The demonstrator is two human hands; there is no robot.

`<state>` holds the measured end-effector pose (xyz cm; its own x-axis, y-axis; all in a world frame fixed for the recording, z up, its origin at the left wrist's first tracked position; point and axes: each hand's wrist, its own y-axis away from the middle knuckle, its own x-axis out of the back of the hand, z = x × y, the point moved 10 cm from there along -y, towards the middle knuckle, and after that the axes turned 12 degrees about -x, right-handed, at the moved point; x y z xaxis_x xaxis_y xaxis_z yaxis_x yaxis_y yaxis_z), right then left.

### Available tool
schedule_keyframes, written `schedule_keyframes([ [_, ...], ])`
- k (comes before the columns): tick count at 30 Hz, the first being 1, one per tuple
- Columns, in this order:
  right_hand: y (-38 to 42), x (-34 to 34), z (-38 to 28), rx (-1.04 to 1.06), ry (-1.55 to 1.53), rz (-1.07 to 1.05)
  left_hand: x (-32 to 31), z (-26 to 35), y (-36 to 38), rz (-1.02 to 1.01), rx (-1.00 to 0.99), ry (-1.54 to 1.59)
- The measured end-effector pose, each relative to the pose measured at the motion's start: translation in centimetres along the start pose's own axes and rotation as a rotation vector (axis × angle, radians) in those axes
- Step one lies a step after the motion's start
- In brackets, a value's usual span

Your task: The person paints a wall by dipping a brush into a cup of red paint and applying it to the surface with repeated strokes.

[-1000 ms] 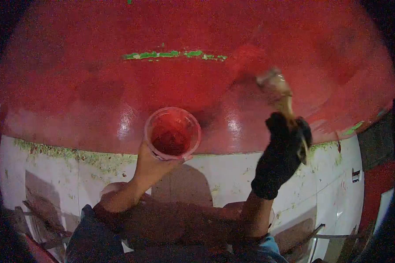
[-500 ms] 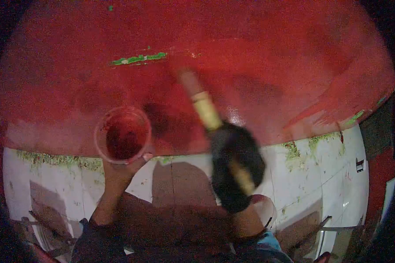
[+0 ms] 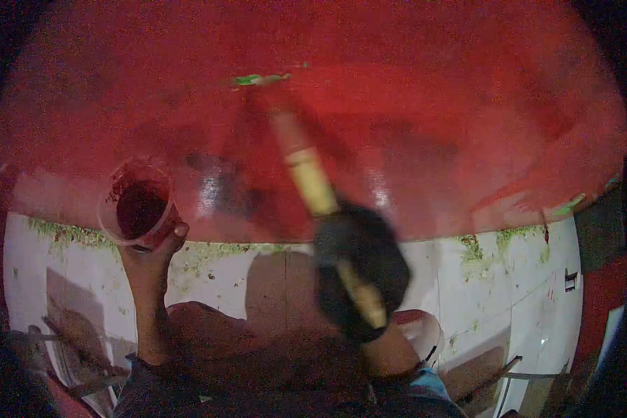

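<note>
My bare left hand [image 3: 150, 258] grips a clear plastic cup [image 3: 138, 205] with dark red paint inside, tilted so that its mouth faces me. My right hand [image 3: 361, 268], in a black glove, is wrapped round the wooden handle of a paintbrush [image 3: 310, 182]. The bristle end is blurred and reaches up to the red surface [image 3: 425, 97], just below a small strip of green [image 3: 258, 80]. Fresh wet-looking red lies to the right of that strip. The handle's butt end sticks out below my glove.
White tiles [image 3: 501, 292] with green and red paint smears run below the red surface's curved edge. Another green patch [image 3: 570, 205] shows at the right edge. My legs and shadows fall across the tiles. Thin metal bars stand at lower left and right.
The cup in my left hand has moved left. My right hand has shifted slightly left and the brush tip upward to the left. The green strip now shows shorter, its left part covered in red.
</note>
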<state>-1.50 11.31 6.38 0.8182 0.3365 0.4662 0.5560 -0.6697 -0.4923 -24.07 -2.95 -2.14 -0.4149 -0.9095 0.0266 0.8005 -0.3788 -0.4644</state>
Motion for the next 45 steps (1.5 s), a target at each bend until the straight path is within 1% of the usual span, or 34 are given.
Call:
schedule_keyframes([
  [1,0.1,2.2,-0.2,-0.047,0.299,0.266,0.5,0.0,0.0,0.012,0.004,-0.002],
  [2,0.9,4.7,1.5,-0.17,0.06,0.48,0.9,-0.1,0.0,0.019,0.012,-0.021],
  [3,1.1,6.1,1.5,-0.266,0.148,0.581,1.4,-0.3,0.1,0.027,0.021,-0.039],
  [4,1.8,6.4,-1.2,0.096,0.245,0.707,1.7,-0.4,0.1,0.045,0.024,-0.038],
  [5,1.9,5.7,-1.4,0.109,0.242,0.697,1.9,-0.2,0.2,0.044,0.018,-0.022],
  [7,1.3,2.5,-1.6,0.103,0.153,0.511,2.3,-0.5,-0.1,0.044,0.018,-0.007],
  [8,1.1,0.9,-1.8,0.1,0.111,0.42,2.1,-1.2,-0.2,-0.007,0.057,-0.027],
  [9,1.0,0.0,-2.3,0.099,0.114,0.418,1.8,-1.9,-0.2,-0.065,0.096,-0.048],
  [10,0.3,-1.8,-2.5,0.056,0.046,0.303,1.7,-2.3,-0.2,-0.067,0.096,-0.048],
  [12,-0.8,-4.8,-3.0,-0.022,-0.092,0.07,2.2,-2.6,-0.4,0.014,0.025,0.04],
  [14,-0.2,-4.9,-1.7,-0.312,-0.269,-0.148,2.1,-2.2,-0.6,0.016,0.021,0.051],
  [15,0.2,-2.0,-1.1,-0.287,0.469,0.399,2.1,-2.1,-0.6,0.016,0.018,0.066],
  [16,0.5,0.3,-2.6,-0.086,0.183,0.388,2.5,-2.4,-0.6,0.03,0.021,0.068],
  [19,0.2,-1.0,-2.9,-0.058,0.157,0.325,2.6,-3.0,-0.4,0.016,0.067,-0.003],
  [21,0.2,-2.2,-2.7,-0.057,0.119,0.28,2.0,-1.2,-0.5,0.029,-0.017,0.042],
  [22,0.3,-2.8,-2.4,-0.064,0.098,0.263,1.7,-1.1,-0.5,0.024,-0.017,0.041],
  [24,0.4,-3.8,-2.2,-0.079,0.058,0.242,1.0,-1.9,-0.3,0.054,0.065,0.196],
  [26,0.4,-4.4,-4.2,0.066,-0.099,0.29,0.7,-1.9,-0.6,0.031,0.049,0.159],
  [27,-0.1,-3.7,-5.0,0.07,-0.098,0.291,0.9,-2.0,-0.6,0.02,0.043,0.119],
  [29,-1.4,-1.9,-3.0,-0.322,0.562,0.225,1.6,-3.2,-0.2,0.031,0.063,0.085],
  [30,-1.0,1.3,-2.1,-0.123,-0.087,0.35,1.8,-3.7,-0.1,0.038,0.087,0.049],
  [31,0.1,4.0,-2.7,-0.099,0.139,0.671,1.8,-3.5,-0.1,0.045,0.08,0.057],
  [32,0.6,6.0,-3.5,-0.016,0.287,0.761,1.5,-3.4,0.0,0.023,0.094,0.065],
  [33,1.3,7.3,-3.3,0.009,0.121,0.812,1.2,-3.4,0.1,-0.001,0.109,0.072],
  [34,1.5,7.3,-2.9,0.016,0.123,0.813,1.0,-3.5,0.2,0.002,0.106,0.078],
  [36,1.3,7.1,-1.7,0.01,0.016,0.793,0.2,-3.7,0.3,-0.049,0.112,0.048],
  [37,0.3,2.5,-5.0,0.075,0.747,0.651,-0.2,-3.6,0.3,-0.058,0.109,0.05],
  [38,0.3,2.0,-1.8,-0.046,0.468,0.575,-0.5,-3.1,0.2,-0.054,0.072,0.048],
  [39,0.3,-0.7,-1.8,0.047,0.094,0.301,-0.8,-2.6,0.1,-0.05,0.033,0.048],
  [40,-0.2,-0.3,-2.2,0.047,0.098,0.311,-1.0,-2.5,0.0,-0.057,0.028,0.052],
  [42,-0.7,-2.0,-4.3,0.225,0.155,0.093,-1.4,-3.1,0.3,-0.12,0.084,0.032],
  [43,-1.2,0.2,-2.9,0.079,0.165,0.212,-1.5,-3.3,0.6,-0.125,0.088,0.034],
  [44,-1.4,3.2,-1.3,-0.066,0.175,0.331,-1.0,-3.1,0.7,-0.1,0.034,-0.052],
  [45,-1.5,6.0,-1.7,0.002,0.233,0.418,-0.6,-2.7,0.7,-0.073,-0.022,-0.136],
])
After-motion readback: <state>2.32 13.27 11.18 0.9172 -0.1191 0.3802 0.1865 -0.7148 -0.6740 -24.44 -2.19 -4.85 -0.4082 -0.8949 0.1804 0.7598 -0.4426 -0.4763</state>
